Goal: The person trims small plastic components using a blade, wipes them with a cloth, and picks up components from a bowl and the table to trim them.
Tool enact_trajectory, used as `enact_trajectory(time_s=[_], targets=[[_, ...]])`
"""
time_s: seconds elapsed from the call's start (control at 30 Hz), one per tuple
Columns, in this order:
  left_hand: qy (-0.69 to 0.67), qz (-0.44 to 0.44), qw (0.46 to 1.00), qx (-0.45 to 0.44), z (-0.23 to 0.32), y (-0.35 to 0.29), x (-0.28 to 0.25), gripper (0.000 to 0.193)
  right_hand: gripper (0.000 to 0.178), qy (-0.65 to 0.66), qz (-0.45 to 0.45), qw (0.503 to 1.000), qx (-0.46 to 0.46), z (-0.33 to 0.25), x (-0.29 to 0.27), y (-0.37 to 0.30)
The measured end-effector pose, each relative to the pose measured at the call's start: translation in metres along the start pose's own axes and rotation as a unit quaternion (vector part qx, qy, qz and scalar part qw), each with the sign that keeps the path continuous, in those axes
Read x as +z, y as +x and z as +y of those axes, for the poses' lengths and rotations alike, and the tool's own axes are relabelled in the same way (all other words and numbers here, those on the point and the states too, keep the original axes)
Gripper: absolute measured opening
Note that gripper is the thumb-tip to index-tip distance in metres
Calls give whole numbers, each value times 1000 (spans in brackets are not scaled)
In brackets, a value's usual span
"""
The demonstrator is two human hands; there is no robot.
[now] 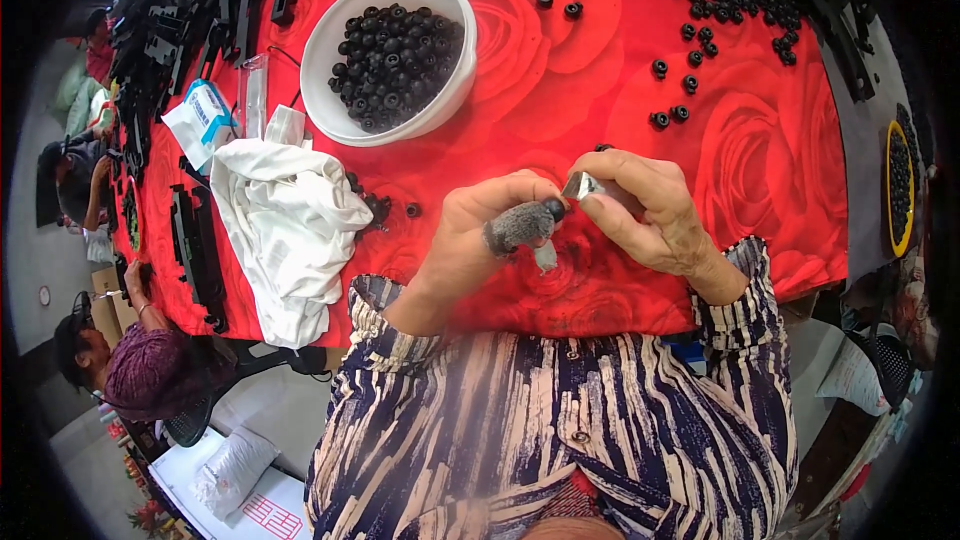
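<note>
My left hand (478,230) wears a grey fabric cot on its thumb and pinches a small black round part (555,208) at the fingertips. My right hand (650,210) grips a small shiny metal tool (583,185), its tip touching that black part. Both hands meet above the red rose-patterned tablecloth (760,160), near the table's front edge. A white bowl (330,35) filled with several of the same black round parts stands beyond my left hand.
A crumpled white cloth (285,225) lies left of my hands, with a few black parts beside it. Loose black parts (690,50) scatter at the far right. Long black plastic pieces (195,240) line the left edge. Another person (150,365) sits at the lower left.
</note>
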State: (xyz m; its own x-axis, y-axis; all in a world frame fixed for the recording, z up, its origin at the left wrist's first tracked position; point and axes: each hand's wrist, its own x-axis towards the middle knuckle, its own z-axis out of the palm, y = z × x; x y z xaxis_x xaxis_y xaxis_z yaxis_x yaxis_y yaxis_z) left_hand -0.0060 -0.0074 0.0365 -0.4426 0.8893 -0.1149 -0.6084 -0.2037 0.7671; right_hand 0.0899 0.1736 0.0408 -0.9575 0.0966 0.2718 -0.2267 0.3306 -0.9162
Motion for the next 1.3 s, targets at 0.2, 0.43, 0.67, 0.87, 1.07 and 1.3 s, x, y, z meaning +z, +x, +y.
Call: enact_trajectory(time_s=[0.2, 0.43, 0.67, 0.87, 1.07, 1.3], targets=[[12, 6, 1000, -20, -1, -1, -1, 21, 20, -4, 4, 1000, -19, 1, 1, 0], [-4, 0, 1000, -23, -4, -1, -4, 24, 18, 0, -23, 1000, 5, -1, 1, 1], [3, 16, 999, -41, -2, -3, -3, 24, 17, 2, -19, 1000, -6, -1, 1, 0], [-21, 24, 998, -45, -7, -4, -6, 25, 17, -3, -28, 1000, -9, 0, 0, 1], [-73, 20, 995, -62, -9, -4, -6, 26, 17, 9, -29, 999, -11, 2, 0, 1], [-68, 69, 991, -97, -15, -4, -5, 26, 15, 13, -45, 999, -23, 8, -2, 4]])
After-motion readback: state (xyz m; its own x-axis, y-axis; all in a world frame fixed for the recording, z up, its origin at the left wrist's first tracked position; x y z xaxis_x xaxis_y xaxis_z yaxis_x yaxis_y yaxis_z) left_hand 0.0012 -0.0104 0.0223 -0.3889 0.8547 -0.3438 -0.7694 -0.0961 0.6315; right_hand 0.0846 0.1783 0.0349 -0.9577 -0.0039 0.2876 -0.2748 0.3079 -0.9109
